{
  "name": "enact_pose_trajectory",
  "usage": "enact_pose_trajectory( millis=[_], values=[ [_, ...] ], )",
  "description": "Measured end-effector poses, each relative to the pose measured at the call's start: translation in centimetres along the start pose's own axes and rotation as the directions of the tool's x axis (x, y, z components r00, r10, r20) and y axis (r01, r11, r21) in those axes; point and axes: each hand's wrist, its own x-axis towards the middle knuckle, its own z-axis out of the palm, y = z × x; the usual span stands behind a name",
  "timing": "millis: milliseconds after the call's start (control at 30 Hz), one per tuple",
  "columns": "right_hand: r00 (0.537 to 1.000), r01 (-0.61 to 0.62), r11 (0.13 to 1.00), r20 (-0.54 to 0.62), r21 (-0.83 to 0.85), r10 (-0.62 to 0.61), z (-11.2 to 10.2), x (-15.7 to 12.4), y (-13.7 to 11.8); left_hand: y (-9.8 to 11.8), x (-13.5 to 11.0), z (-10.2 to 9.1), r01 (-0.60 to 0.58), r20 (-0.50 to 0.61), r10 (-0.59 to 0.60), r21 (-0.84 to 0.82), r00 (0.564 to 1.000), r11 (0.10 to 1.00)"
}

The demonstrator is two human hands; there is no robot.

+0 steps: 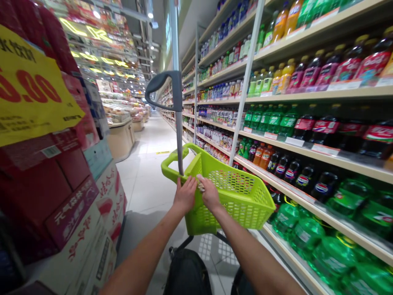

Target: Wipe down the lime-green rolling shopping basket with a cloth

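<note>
Head view, left hand (186, 193): we see it spread, thumb apart, fingers laid on the basket's end beside the grey pole (179, 135).
Right hand (210, 195): pinching our small, pale, crumpled item (200, 182) at the basket's edge.
Green basket (201, 223): beneath both hands, stretching rightward toward bottle shelves (307, 94).

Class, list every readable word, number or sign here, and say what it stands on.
"5.00", left edge cut off: yellow sign.
"元气森林": purple panel on stacked boxes.
"pepsi", probably: dark bottles.
Other bottle labels, shelf tags, remaining lettering: too small, blurred or unclear.
</note>
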Motion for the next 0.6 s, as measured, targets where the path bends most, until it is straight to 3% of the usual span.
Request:
enact_pose_trajectory(
  millis=[67, 200, 333, 533, 600],
  values=[
    [0.999, 0.046, 0.998, 0.027, 0.034, -0.047, 0.6, 1.0, -1.3, -1.2, -0.1, -0.6, -0.003, -0.067, 0.003, -0.005, 0.998, 1.0],
    [0.997, 0.045, 0.999, 0.07, 0.013, -0.045, -1.7, -1.0, 0.7, -3.6, -0.2, -0.9, 0.26, -0.238, -0.249, 0.015, 0.939, 0.966],
    [0.999, -0.042, 0.998, 0.028, -0.039, 0.043, -3.4, -2.5, 2.8, -4.5, 0.0, -0.3, 0.271, -0.124, -0.264, 0.043, 0.957, 0.962],
    [0.998, 0.064, 0.997, 0.012, 0.038, -0.065, 1.1, 2.4, -2.6, -3.6, 0.2, -0.2, 0.274, -0.057, -0.271, 0.063, 0.961, 0.96],
    [0.994, 0.104, 0.994, 0.023, 0.017, -0.104, 1.5, 2.9, -3.1, -3.5, 0.1, -0.1, 0.261, -0.062, -0.257, 0.062, 0.964, 0.963]
  ],
)
